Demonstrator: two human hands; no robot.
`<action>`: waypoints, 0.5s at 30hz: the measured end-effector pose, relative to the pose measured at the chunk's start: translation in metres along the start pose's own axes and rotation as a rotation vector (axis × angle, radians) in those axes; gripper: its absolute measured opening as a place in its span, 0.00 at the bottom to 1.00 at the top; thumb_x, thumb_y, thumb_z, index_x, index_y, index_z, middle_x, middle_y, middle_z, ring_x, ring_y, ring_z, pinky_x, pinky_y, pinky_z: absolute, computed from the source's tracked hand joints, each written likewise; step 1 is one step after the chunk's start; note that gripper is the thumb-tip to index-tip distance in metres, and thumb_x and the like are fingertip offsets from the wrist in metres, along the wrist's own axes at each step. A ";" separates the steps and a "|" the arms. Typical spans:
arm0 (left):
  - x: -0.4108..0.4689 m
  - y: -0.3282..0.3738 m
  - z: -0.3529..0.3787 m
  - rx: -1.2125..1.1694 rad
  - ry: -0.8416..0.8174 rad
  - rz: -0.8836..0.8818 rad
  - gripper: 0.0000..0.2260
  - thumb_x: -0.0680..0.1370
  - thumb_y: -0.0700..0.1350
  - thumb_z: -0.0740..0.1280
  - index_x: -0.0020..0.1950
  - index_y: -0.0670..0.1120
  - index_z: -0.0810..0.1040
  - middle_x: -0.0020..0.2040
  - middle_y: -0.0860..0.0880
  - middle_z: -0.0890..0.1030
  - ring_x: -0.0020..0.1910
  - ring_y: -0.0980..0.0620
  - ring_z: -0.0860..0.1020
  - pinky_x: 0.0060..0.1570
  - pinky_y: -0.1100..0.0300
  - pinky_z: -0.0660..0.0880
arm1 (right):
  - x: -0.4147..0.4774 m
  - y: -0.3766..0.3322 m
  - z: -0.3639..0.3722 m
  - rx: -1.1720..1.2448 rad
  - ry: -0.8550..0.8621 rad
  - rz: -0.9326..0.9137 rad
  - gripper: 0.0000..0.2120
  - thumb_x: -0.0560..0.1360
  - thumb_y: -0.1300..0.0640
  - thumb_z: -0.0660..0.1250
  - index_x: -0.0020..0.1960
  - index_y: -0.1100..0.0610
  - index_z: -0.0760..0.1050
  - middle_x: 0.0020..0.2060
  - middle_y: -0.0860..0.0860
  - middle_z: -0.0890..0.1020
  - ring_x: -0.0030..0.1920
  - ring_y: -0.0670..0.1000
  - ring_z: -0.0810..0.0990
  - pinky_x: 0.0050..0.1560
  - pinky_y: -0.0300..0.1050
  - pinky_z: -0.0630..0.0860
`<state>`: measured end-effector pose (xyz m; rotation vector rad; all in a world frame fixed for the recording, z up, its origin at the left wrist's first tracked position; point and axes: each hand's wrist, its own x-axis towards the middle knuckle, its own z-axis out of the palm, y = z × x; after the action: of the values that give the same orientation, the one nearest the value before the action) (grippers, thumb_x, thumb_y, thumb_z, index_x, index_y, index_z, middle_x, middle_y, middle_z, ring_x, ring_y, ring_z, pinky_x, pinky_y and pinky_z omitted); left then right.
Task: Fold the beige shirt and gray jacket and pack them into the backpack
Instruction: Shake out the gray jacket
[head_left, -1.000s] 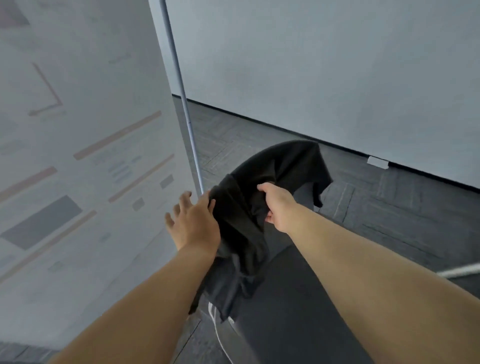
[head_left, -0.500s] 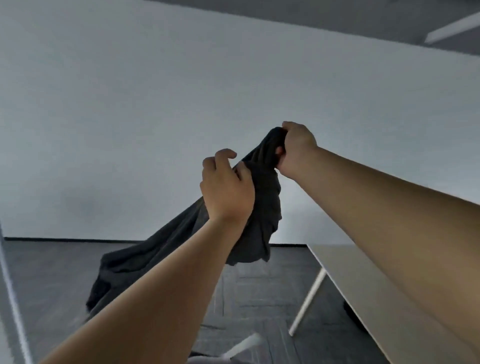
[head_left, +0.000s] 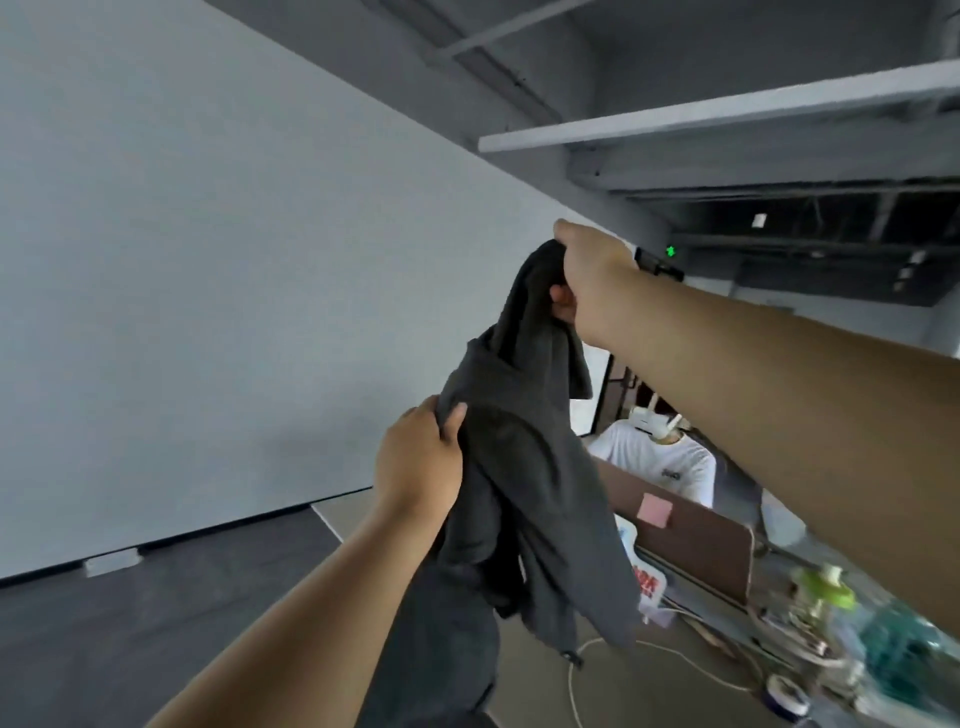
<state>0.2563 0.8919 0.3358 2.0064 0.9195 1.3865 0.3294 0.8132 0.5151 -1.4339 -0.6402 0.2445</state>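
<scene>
The gray jacket (head_left: 524, 467) hangs in the air in front of me, bunched and twisted, its lower part drooping toward the table. My right hand (head_left: 592, 280) grips its top end, raised high. Lower down and to the left, my left hand (head_left: 421, 462) holds a fold of the same jacket with curled fingers. Neither the beige shirt nor the backpack is in view.
A table (head_left: 540, 675) lies below the jacket, with a white cable (head_left: 576, 675), a brown upright board bearing a pink note (head_left: 696, 540), and blurred bottles and clutter (head_left: 841, 623) at the right. A person in a white shirt (head_left: 660, 462) sits behind the board. A grey wall fills the left.
The view has swung right and up from the floor to the table. Both hands lifted the jacket; my right hand has risen higher than the left, stretching the cloth between them.
</scene>
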 end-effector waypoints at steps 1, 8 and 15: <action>0.000 -0.001 0.010 -0.025 -0.014 -0.015 0.14 0.82 0.51 0.56 0.49 0.43 0.75 0.45 0.44 0.80 0.47 0.42 0.77 0.43 0.54 0.71 | 0.009 0.006 -0.012 -0.035 0.002 -0.026 0.09 0.78 0.50 0.63 0.53 0.54 0.75 0.35 0.48 0.70 0.31 0.47 0.70 0.44 0.43 0.76; 0.008 0.018 0.068 -0.120 0.172 -0.215 0.11 0.78 0.40 0.60 0.58 0.49 0.74 0.56 0.48 0.69 0.41 0.49 0.73 0.45 0.58 0.66 | 0.070 0.054 -0.083 -0.072 0.044 -0.049 0.17 0.78 0.51 0.63 0.61 0.62 0.74 0.34 0.49 0.71 0.39 0.51 0.74 0.47 0.49 0.78; 0.019 0.088 0.162 -0.234 -0.167 0.186 0.05 0.76 0.48 0.65 0.51 0.55 0.73 0.44 0.55 0.78 0.40 0.55 0.79 0.42 0.60 0.74 | 0.154 0.079 -0.151 -0.009 0.038 -0.087 0.20 0.78 0.51 0.62 0.64 0.63 0.73 0.46 0.53 0.75 0.46 0.53 0.74 0.60 0.55 0.75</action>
<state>0.4338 0.8444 0.3581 2.0294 0.4841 1.3299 0.5535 0.7789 0.4783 -1.4123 -0.6715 0.1456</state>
